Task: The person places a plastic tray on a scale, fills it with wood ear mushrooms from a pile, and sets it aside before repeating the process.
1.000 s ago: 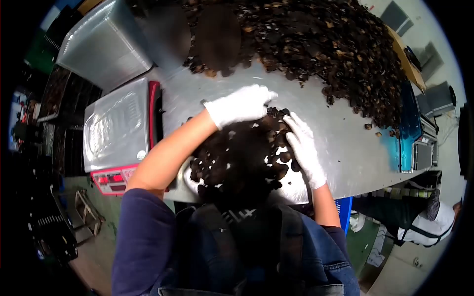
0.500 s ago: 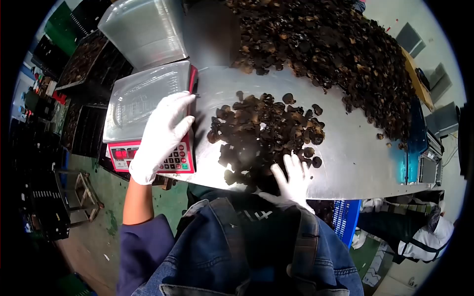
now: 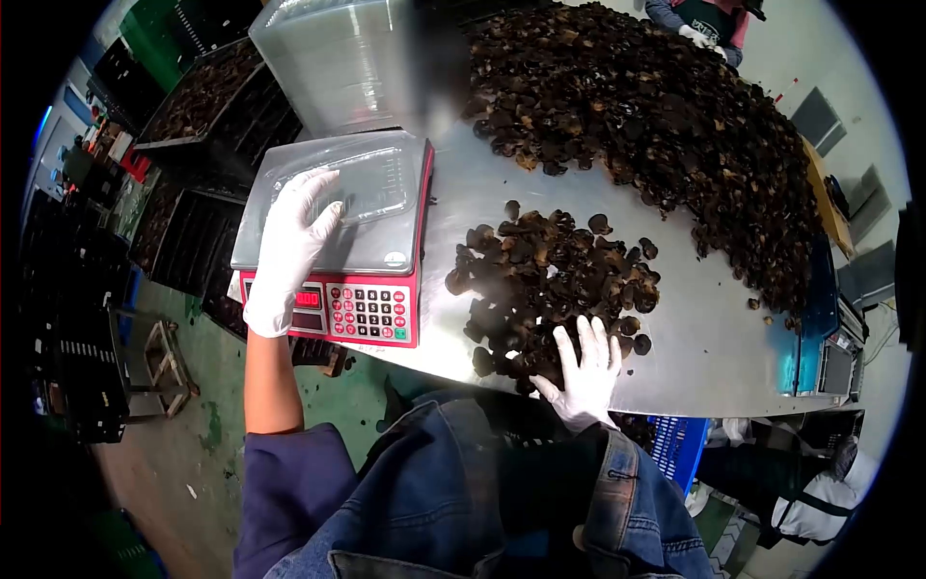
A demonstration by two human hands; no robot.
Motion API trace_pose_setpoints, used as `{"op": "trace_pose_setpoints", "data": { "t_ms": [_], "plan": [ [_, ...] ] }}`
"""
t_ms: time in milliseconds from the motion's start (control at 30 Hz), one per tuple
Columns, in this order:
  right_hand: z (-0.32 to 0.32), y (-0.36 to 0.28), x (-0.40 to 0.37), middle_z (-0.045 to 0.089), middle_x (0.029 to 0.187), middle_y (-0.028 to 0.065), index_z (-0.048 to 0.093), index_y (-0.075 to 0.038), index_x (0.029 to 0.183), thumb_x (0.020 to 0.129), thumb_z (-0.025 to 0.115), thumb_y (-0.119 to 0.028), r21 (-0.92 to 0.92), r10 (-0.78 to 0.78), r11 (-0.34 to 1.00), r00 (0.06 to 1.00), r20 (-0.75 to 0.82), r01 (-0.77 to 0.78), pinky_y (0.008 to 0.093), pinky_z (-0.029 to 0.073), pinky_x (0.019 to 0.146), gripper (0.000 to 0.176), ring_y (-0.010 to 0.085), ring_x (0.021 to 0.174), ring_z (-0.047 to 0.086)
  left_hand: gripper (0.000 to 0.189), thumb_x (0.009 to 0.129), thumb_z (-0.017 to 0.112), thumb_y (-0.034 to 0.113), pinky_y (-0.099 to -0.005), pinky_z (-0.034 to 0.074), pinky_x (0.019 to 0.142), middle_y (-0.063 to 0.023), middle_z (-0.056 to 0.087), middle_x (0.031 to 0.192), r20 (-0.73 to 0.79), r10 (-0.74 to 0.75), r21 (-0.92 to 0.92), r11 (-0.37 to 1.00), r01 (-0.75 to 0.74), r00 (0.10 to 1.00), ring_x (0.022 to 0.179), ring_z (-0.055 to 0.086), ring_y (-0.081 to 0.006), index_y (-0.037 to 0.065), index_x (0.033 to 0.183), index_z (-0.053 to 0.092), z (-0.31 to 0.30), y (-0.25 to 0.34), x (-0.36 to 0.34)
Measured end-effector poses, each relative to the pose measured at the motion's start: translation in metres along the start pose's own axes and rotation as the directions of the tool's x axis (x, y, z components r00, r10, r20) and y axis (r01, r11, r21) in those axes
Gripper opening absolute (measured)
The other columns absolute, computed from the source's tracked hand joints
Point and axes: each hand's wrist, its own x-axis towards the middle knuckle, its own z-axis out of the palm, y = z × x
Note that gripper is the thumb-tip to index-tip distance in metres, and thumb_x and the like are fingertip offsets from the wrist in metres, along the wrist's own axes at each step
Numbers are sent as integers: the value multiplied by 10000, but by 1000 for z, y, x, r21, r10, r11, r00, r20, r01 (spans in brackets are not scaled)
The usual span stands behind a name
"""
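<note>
My left hand, in a white glove, is over the platform of a red digital scale. Its thumb and fingers are apart and slightly curled. A shallow clear plastic tray lies on the platform beside and partly under those fingers; whether they touch it is hard to see. My right hand, also white-gloved, rests with fingers spread at the near edge of a small pile of dark brown, flat, rounded pieces, which look like dried mushrooms. The hand grips nothing visible.
A tall stack of clear plastic trays stands behind the scale. A large heap of the same dark pieces covers the back of the metal table. A blue crate sits below the near edge. Another person stands at the far side.
My left hand has drawn back leftward across the scale, uncovering its keypad and the tray. My right hand stays by the small pile. The view has shifted, bringing the far person into sight.
</note>
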Motion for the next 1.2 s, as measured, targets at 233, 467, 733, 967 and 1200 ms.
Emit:
{"op": "trace_pose_setpoints", "data": {
  "t_ms": [233, 467, 733, 967, 1200],
  "plan": [
    [-9, 9, -17, 386, 1500, 192, 477, -94, 1383, 549, 904, -431, 18, 19, 1000, 999, -31, -19, 594, 220, 1154, 996, 396, 1432, 320, 373, 822, 659, -8, -380, 495, 984, -164, 656, 1195, 59, 109, 8, 994, -110, 992, 1132, 622, -312, 24, 1193, 657, 6, 69, -25],
    [-50, 49, 52, 433, 1473, 215, 451, -17, 1419, 826, 757, -318, 275, 154, 956, 975, -159, -106, 478, 302, 1139, 732, 402, 1367, 403, 275, 851, 634, 68, -383, 514, 906, -198, 657, 1125, 151, 285, -153, 953, -262, 947, 1057, 627, -348, -9, 1113, 657, 106, 84, -16],
    [-50, 56, 94, 520, 1397, 161, 594, -62, 1291, 764, 756, -72, 301, 163, 950, 956, -245, -85, 435, 373, 1107, 551, 354, 1312, 474, 133, 774, 616, 78, -424, 558, 650, -166, 715, 780, 560, -68, 448, 864, -232, 826, 740, 712, -335, 32, 793, 739, 227, 80, 56],
    [-61, 103, 7, 561, 1342, 138, 659, -47, 1187, 823, 702, -12, 358, 482, 847, 852, -205, -393, 400, 408, 1084, 367, 312, 1268, 520, 132, 770, 563, 19, -421, 526, 676, -177, 642, 759, 137, 187, 293, 930, -220, 973, 744, 658, -336, 27, 863, 656, 187, 102, 49],
    [-138, 164, -29, 642, 1185, 145, 649, -40, 1178, 842, 710, -10, 99, 514, 857, 850, -115, -505, 385, 461, 989, 343, 312, 1136, 604, 275, 894, 592, 155, -403, 509, 901, -111, 624, 1033, 358, 888, -772, 456, -443, 290, 1038, 613, -258, 33, 1140, 605, 192, 274, -71]
  ]
}}
